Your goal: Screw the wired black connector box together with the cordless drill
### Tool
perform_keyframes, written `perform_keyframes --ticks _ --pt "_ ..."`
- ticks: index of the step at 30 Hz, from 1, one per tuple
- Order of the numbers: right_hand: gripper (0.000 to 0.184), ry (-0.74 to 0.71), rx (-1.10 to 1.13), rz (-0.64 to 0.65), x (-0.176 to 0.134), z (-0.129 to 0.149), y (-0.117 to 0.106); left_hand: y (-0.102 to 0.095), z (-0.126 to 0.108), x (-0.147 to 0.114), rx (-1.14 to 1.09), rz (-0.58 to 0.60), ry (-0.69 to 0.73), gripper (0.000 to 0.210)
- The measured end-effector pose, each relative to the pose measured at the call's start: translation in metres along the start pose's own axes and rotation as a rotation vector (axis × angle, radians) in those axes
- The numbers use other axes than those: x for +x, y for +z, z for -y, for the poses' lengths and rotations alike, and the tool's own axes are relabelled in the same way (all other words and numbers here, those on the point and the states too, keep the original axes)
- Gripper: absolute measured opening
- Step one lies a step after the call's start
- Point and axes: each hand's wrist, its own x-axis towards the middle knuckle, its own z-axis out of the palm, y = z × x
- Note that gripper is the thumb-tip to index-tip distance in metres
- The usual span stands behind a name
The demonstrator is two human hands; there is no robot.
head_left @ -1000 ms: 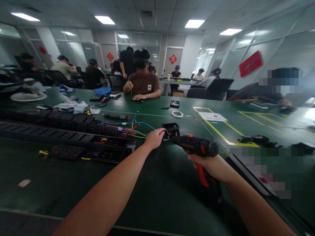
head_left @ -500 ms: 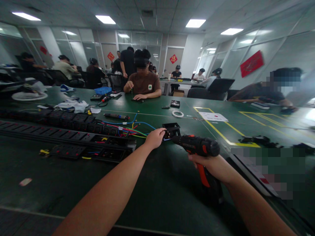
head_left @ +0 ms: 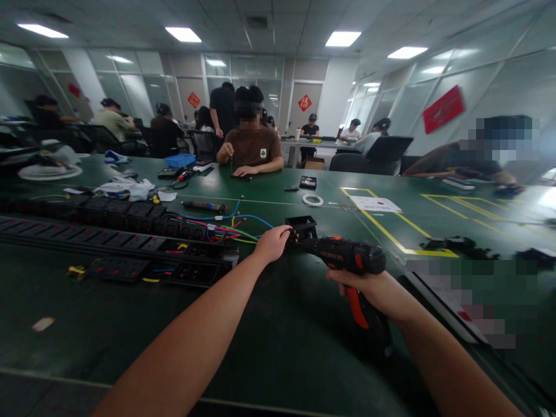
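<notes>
My right hand (head_left: 354, 281) is closed round the grip of a black and orange cordless drill (head_left: 350, 255). The drill lies level, its nose pointing left at a small open black plastic frame (head_left: 308, 222). At the left end of that frame, my left hand (head_left: 273, 242) is closed with its fingertips pinching the frame's edge. Small brassy bits show beside those fingertips, too small to make out. Where the drill's tip meets the part is dark and partly hidden. Red, green and blue wires (head_left: 234, 233) run from the left towards the frame, passing behind my left hand.
Long black socket strips (head_left: 108, 237) lie on the green table (head_left: 269, 347) at left. A dark pen-shaped tool (head_left: 204, 206), a white ring (head_left: 312, 200) and a paper sheet (head_left: 376, 204) lie beyond. A co-worker (head_left: 254, 145) sits opposite, another (head_left: 486, 150) at right.
The drill and my right hand have shifted very slightly left, closer to my left hand. My left hand keeps its hold on the frame. The whole view has moved a little.
</notes>
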Motion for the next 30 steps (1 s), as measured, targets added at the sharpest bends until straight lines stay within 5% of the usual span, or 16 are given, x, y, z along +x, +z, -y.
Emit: perform_keyframes --ticks 8,30 --pt "0.048 -0.026 0.079 0.024 -0.0004 0.0005 0.0018 -0.0011 -0.0013 -0.0007 0.01 0.0 -0.005 0.039" --pt "0.037 -0.01 0.038 -0.001 0.0006 0.0044 0.0017 -0.0009 -0.0021 -0.0009 0.005 -0.001 0.001 0.038"
